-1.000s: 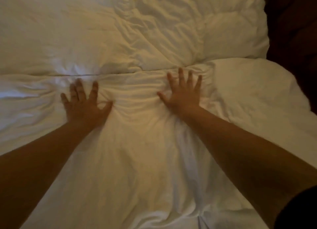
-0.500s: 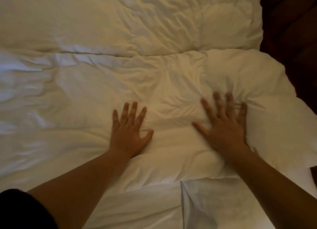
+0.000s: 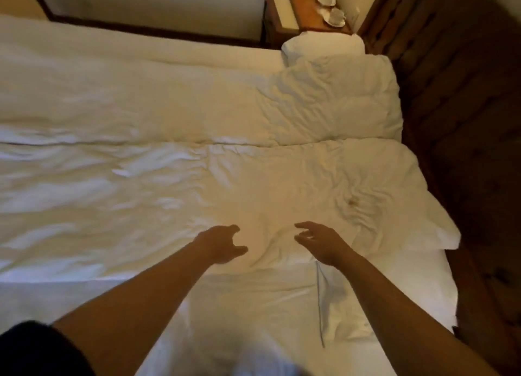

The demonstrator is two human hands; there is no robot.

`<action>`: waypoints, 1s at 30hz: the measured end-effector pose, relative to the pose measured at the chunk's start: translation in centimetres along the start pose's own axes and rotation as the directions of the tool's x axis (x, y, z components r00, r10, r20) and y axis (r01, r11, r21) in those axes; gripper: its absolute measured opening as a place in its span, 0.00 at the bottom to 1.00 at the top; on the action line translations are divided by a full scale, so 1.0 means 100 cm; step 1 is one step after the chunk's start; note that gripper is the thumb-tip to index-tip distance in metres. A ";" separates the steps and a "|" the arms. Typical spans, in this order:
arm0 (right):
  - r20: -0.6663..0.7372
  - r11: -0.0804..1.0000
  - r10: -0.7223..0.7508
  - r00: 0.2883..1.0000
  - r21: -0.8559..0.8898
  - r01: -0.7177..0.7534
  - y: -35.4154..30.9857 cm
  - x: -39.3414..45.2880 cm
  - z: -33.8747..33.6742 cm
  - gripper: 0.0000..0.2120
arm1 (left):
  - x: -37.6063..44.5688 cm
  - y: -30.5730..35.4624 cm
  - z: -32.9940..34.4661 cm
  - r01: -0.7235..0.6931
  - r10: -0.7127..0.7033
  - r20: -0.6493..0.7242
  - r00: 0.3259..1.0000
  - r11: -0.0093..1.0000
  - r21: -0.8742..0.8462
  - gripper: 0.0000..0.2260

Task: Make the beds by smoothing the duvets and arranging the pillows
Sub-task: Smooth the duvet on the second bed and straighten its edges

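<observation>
Two white duvets lie side by side across the beds: the near duvet (image 3: 253,184) and the far duvet (image 3: 197,93), with a seam between them. A white pillow (image 3: 321,47) shows at the far right, partly under the far duvet's edge. My left hand (image 3: 222,243) and my right hand (image 3: 318,240) hover just above the near duvet's front edge, fingers loosely curled and holding nothing. The near duvet is wrinkled around and to the right of my hands. Below them the bare white sheet (image 3: 253,305) is exposed.
A wooden nightstand (image 3: 307,14) at the far right carries two white cups on saucers (image 3: 331,7) and a white box. Dark wooden floor (image 3: 465,150) runs along the right side of the beds. A dark headboard rail lines the far wall.
My hands have slid back toward me across the near duvet and lifted off it, fingers now relaxed instead of pressed flat. The view has pulled back and risen, showing the pillow and nightstand.
</observation>
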State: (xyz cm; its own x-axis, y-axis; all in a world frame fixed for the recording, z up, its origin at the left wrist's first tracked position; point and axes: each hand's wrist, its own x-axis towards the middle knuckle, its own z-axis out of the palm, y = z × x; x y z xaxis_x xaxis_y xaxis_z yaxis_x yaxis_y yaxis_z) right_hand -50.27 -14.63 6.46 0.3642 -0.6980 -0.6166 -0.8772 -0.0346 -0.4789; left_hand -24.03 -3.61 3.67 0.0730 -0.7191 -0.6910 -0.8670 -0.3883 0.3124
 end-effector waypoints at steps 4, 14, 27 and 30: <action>-0.062 0.978 0.016 0.998 0.208 -0.002 -0.053 -0.108 -0.017 0.12 | -0.144 -0.032 -0.052 -0.106 0.086 -0.154 0.984 0.986 -0.130 0.22; -0.105 0.890 -0.132 0.986 0.425 0.164 -0.149 -0.288 0.021 0.09 | -0.365 -0.082 -0.034 -0.125 -0.138 -0.317 0.938 0.720 -0.683 0.10; -0.092 0.810 -0.243 0.966 0.529 0.254 -0.230 -0.267 0.083 0.10 | -0.425 -0.157 -0.052 -0.218 -0.323 -0.552 0.769 0.678 -0.702 0.16; -0.117 0.807 -0.291 0.950 0.503 0.309 -0.263 -0.270 0.103 0.11 | -0.440 -0.189 -0.052 -0.211 -0.398 -0.553 0.732 0.640 -0.739 0.18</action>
State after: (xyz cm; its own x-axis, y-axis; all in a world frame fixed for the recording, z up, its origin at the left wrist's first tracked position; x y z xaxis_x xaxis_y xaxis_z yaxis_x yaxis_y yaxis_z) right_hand -33.81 12.55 29.27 0.5642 -0.7364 -0.3734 -0.4383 0.1161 -0.8913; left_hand -8.29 32.35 31.57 0.6707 -0.6908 -0.2701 -0.2055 -0.5230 0.8272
